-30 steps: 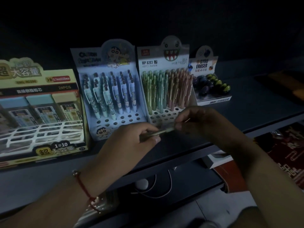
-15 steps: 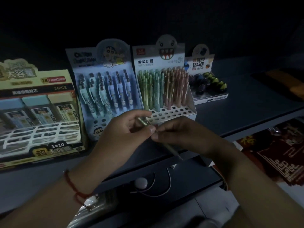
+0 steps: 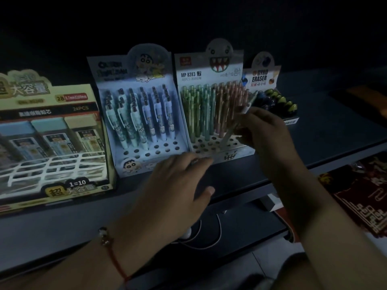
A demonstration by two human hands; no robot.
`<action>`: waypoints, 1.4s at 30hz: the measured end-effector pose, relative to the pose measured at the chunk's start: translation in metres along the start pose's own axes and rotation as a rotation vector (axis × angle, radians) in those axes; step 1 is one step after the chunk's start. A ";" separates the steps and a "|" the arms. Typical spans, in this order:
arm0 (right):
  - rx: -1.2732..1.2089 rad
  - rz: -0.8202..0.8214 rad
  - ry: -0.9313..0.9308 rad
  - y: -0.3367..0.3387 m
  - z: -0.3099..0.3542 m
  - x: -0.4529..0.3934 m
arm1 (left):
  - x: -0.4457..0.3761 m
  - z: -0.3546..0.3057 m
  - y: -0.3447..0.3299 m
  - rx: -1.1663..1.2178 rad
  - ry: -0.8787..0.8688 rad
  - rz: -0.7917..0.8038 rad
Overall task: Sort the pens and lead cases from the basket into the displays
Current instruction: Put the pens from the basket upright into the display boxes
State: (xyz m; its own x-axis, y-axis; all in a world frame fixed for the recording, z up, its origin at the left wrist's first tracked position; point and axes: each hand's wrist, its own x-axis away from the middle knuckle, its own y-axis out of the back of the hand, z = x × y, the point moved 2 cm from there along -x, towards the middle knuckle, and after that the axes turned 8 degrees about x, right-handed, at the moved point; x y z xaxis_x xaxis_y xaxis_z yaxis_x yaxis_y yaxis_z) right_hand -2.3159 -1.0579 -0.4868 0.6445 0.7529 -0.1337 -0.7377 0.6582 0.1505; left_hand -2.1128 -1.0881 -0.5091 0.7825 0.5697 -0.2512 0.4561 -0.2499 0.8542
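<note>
The right hand (image 3: 263, 139) pinches a slim, seemingly translucent pen (image 3: 240, 116) above the perforated cardboard display (image 3: 211, 143).

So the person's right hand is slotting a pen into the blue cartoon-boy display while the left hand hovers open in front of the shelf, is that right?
Not quite. The right hand holds the pen over the monster-face display marked MP 8283, the one with green and pink pens, not the blue cartoon-boy display beside it. The head view shows this. The left hand does hover open in front of the shelf.
</note>
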 end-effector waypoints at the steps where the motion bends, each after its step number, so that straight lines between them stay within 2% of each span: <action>1: 0.001 -0.026 0.019 -0.002 0.000 -0.001 | 0.001 0.001 -0.002 -0.013 0.001 0.014; 7: 0.051 -0.054 0.193 -0.024 0.000 -0.004 | 0.001 0.009 -0.013 -0.075 -0.015 0.032; 18: 0.473 -0.018 0.471 -0.045 -0.008 -0.014 | -0.005 0.017 -0.024 -0.175 -0.040 0.078; 26: 0.525 -0.129 0.422 -0.048 -0.013 -0.015 | -0.003 0.017 -0.031 -0.158 -0.027 0.088; 34: 0.614 -0.093 0.424 -0.058 -0.013 -0.018 | -0.003 0.013 -0.032 -0.124 -0.008 0.103; 42: 0.506 -0.125 0.359 -0.062 -0.020 -0.015 | -0.001 0.012 -0.034 -0.118 -0.017 0.097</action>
State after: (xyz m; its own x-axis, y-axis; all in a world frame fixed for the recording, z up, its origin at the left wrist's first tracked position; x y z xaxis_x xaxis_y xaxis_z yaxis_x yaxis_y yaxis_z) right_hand -2.2841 -1.1098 -0.5134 0.5468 0.6807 -0.4876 -0.4178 0.7265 0.5456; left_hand -2.1240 -1.0901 -0.5435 0.8278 0.5341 -0.1719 0.3261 -0.2087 0.9220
